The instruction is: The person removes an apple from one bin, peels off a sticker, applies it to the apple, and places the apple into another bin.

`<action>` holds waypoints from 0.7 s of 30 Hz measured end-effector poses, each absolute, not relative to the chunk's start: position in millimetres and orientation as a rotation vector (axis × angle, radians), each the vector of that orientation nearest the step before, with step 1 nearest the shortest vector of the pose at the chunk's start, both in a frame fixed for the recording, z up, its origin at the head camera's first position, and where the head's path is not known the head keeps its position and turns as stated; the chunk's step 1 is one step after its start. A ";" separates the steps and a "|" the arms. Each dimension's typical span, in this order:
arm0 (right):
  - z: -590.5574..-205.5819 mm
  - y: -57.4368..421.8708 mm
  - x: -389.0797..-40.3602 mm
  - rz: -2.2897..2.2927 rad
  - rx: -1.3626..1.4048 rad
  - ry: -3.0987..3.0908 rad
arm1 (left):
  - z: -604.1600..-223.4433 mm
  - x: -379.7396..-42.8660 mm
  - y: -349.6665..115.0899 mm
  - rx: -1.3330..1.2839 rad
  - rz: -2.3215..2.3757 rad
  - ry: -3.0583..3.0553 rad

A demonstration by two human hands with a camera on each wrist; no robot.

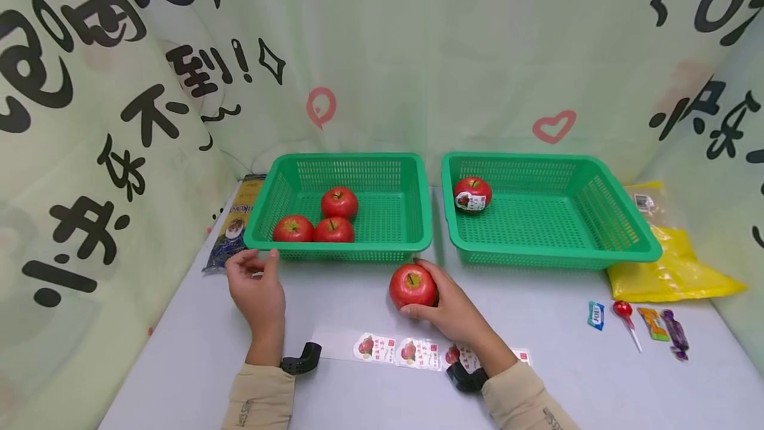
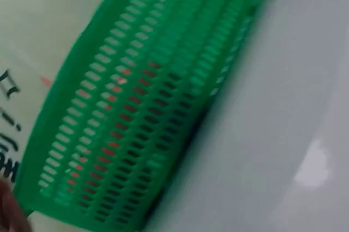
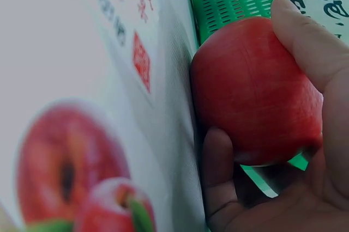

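My right hand (image 1: 450, 300) grips a red apple (image 1: 413, 286) near the table's surface, with the thumb on its near side and fingers around its right. In the right wrist view, thumb and fingers curve about the apple (image 3: 256, 90). My left hand (image 1: 258, 294) is raised before the front left corner of the left green basket (image 1: 388, 247), fingers loosely bent and holding nothing. A strip of apple stickers (image 1: 375, 348) lies between my wrists, partly hidden under the right one. Within the left basket sit three red apples (image 1: 334, 229).
In the right green basket (image 1: 561, 257) rests one apple (image 1: 473, 192) bearing a sticker. A yellow bag (image 1: 674, 271) lies beside it, with a lollipop (image 1: 623, 309) and several wrapped sweets in front. A dark packet (image 1: 229, 234) stands left of the left basket.
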State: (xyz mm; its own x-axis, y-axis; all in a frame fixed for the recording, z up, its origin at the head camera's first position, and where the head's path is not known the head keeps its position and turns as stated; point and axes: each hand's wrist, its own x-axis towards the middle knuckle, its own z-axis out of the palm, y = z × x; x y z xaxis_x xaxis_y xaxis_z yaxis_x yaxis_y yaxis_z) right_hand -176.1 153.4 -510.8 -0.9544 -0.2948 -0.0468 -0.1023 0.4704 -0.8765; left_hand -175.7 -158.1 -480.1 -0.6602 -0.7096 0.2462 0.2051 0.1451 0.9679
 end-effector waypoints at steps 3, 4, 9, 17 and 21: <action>-511.4 152.6 -175.0 -1.483 -0.327 2.515 | -481.4 -171.7 -163.4 0.255 -1.618 -2.013; -511.2 152.6 -174.8 -1.475 -0.319 2.518 | -483.0 -171.1 -164.2 0.164 -1.624 -2.145; -507.3 156.6 -172.8 -1.444 -0.302 2.511 | -496.1 -171.8 -161.1 -0.192 -1.601 -2.669; -487.6 170.6 -169.1 -1.444 -0.326 2.556 | -501.6 -173.0 -153.6 -0.472 -1.340 -2.942; -473.4 175.9 -164.4 -1.335 -0.316 2.646 | -501.9 -169.6 -147.9 -0.578 -1.250 -3.018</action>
State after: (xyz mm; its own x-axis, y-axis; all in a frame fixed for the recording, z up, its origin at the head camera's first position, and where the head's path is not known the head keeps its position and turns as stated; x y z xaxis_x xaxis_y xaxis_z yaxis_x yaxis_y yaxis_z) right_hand -164.4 175.9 -473.4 -0.9646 -0.2591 -0.0482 -0.1152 0.5790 -0.8071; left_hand -169.6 -147.9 -501.9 -0.9244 0.3804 -0.0288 0.2487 0.6580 0.7108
